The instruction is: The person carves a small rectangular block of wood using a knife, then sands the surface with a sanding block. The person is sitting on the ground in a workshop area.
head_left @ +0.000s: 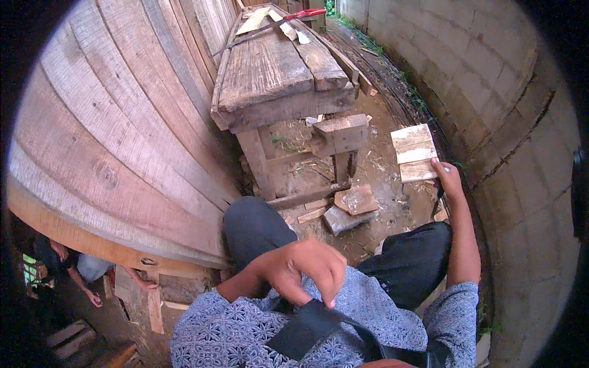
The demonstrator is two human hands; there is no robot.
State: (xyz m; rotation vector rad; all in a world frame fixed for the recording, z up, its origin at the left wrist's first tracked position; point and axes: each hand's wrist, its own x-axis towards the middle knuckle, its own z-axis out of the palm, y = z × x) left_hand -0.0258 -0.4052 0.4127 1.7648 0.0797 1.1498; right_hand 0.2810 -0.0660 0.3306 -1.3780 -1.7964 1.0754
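My right hand [451,179] grips a small, squarish wooden board [415,147] by its lower right corner, out to the right near the block wall. A line runs across the board's face, and its upper part has paler patches. In front of my chest, my left hand [307,270] is closed with curled fingers. Its thumb and fingertips are at a wide black strap [307,331] lying over my patterned shirt, and they seem to pinch its upper edge. Part of that grip is hidden behind the fingers.
A thick wooden bench [270,76] stands ahead, bearing a red-handled saw [305,13] and wood offcuts. Below lie wood blocks [356,199] and shavings. A plank wall [116,135] rises left, a block wall [491,92] right. Another person's hand [147,286] shows at lower left.
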